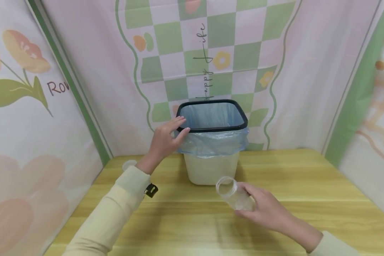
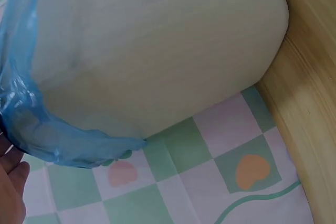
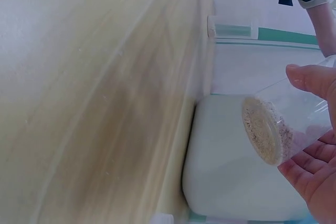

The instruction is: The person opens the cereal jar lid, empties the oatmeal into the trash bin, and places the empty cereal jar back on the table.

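My right hand (image 1: 265, 209) grips a clear plastic jar (image 1: 243, 200) above the table, its uncovered mouth tipped up and to the left. Beige crumbly stuff lies at the bottom of the jar (image 3: 262, 129) in the right wrist view. Farther back stands a whitish trash bin (image 1: 211, 169) with a black rim (image 1: 211, 130) and a blue plastic bag (image 1: 214, 142) folded over its outside. My left hand (image 1: 166, 138) rests at the rim's left front corner, fingers extended and thumb apart. Only a few of its fingers (image 2: 10, 158) show in the left wrist view, beside the bag.
A clear round-topped container (image 1: 129, 164) stands on the wooden table (image 1: 291, 177) at the back left, partly behind my left forearm. Printed cloth (image 1: 192, 57) hangs behind the bin and along both sides. A black wrist strap (image 1: 151, 190) juts from my left sleeve.
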A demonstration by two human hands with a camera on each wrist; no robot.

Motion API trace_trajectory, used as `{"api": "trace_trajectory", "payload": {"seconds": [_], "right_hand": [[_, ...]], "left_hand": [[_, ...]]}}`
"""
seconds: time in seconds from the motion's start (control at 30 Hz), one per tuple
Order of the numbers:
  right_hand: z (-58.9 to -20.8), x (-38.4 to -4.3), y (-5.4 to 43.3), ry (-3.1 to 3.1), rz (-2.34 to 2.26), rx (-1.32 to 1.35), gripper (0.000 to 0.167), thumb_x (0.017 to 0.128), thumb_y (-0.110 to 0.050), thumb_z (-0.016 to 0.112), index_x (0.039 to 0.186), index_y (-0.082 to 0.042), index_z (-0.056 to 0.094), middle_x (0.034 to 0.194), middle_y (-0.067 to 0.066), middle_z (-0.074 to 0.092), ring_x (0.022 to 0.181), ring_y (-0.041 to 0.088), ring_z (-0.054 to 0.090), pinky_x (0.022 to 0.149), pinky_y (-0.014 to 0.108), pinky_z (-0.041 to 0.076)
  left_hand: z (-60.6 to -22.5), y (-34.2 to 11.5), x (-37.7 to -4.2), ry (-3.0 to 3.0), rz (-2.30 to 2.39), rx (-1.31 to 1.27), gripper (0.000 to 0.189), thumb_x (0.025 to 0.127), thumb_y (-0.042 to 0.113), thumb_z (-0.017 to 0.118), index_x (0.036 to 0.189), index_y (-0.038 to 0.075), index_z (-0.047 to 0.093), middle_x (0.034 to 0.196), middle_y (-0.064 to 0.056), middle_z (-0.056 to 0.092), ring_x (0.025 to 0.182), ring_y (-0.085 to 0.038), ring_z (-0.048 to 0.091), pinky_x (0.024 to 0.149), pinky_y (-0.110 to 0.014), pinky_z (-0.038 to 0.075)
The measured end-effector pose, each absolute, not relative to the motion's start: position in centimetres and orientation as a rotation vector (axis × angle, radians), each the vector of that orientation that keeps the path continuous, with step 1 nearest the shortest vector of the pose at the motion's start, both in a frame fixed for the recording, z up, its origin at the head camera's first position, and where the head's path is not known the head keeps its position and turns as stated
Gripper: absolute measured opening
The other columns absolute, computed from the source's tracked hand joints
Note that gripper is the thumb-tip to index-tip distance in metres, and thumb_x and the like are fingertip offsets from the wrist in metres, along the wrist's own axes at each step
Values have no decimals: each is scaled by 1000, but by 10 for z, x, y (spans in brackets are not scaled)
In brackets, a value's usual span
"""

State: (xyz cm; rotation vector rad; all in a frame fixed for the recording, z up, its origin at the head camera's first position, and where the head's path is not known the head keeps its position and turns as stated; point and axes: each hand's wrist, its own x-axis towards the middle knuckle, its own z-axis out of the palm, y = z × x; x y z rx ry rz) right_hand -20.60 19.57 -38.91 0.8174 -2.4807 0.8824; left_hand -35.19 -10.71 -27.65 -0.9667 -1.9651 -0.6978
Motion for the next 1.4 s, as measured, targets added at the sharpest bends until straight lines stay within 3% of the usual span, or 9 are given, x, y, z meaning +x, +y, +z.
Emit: {"api": "trace_trajectory", "payload": {"seconds": [0.73,0.93,1.17,1.4], "right_hand": [[-356,-210,211,-2398,767,825,66,66,-20,90,121,-4,59,100,-4,65,81,8,57,61,27,51],[-335,-215,223,-2403,797,825,62,69,-20,89,121,-4,58,100,-1,65,82,14,58,58,25,51],[-302,-228,237,-2332,726,792,61,68,-17,90,117,0,59,99,8,69,87,28,67,68,32,57],[-264,-242,249,-2373,711,710,60,72,-20,88,120,1,58,105,13,67,92,32,65,71,20,50]], "left_hand": [[-280,-110,-366,-1870,-739,-998,22,90,14,70,104,-2,74,106,-14,71,103,-25,67,90,-38,52],[-280,-110,-367,-1869,-739,-1000,22,88,14,71,103,-2,75,104,-14,71,102,-25,67,89,-37,52],[-279,-110,-367,-1886,-739,-997,21,89,15,70,103,0,75,104,-13,72,102,-24,67,89,-36,53],[-279,-110,-366,-1921,-755,-989,22,90,16,69,104,-1,74,105,-13,71,103,-24,67,90,-37,52]]}}
